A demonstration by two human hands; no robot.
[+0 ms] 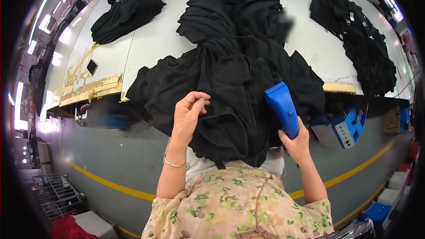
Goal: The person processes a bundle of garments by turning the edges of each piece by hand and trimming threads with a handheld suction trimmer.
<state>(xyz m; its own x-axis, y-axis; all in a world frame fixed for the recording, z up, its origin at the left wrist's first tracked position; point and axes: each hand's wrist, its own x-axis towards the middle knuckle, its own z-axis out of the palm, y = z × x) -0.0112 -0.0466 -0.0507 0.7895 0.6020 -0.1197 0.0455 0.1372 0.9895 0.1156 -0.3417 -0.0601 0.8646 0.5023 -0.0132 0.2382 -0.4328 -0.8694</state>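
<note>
A heap of black garments [226,75] lies on the white table and hangs over its front edge toward my lap. My left hand [190,113] is over the left part of the cloth, its fingers curled and pressed together; whether they pinch any fabric is too small to tell. In my right hand [295,139] is a blue clipper-like tool [282,108], gripped near its lower end. The tool's toothed head points up and away from me, over the right side of the black cloth.
More black garments lie in piles at the table's left [128,15] and right [354,35]. A small dark object [92,67] rests near the taped left edge. Below the table on the right is a blue machine [349,128]. A wire rack [57,194] stands at lower left.
</note>
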